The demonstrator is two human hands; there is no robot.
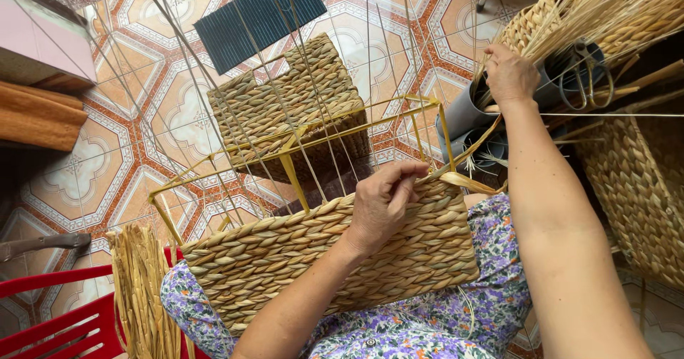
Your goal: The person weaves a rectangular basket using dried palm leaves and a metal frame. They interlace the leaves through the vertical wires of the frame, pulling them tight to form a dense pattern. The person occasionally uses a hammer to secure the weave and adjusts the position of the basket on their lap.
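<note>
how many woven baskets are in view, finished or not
4: the half-woven basket on the lap under the left hand, a finished one on the floor, one at far right, one top right. Straw may hide others.

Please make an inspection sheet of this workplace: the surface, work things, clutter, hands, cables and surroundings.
Surface: patterned tile floor; work rests on the lap.
Job's things: half-woven basket on a yellow wire frame; finished basket behind.
Clutter: loose straw bundle; grey tubes holding fibre; scissors.
Hands: left hand pinches the weave's top edge; right hand grips fibre strands.
Cables: nothing seen.
Surroundings: red plastic chair; dark ribbed panel.
</note>
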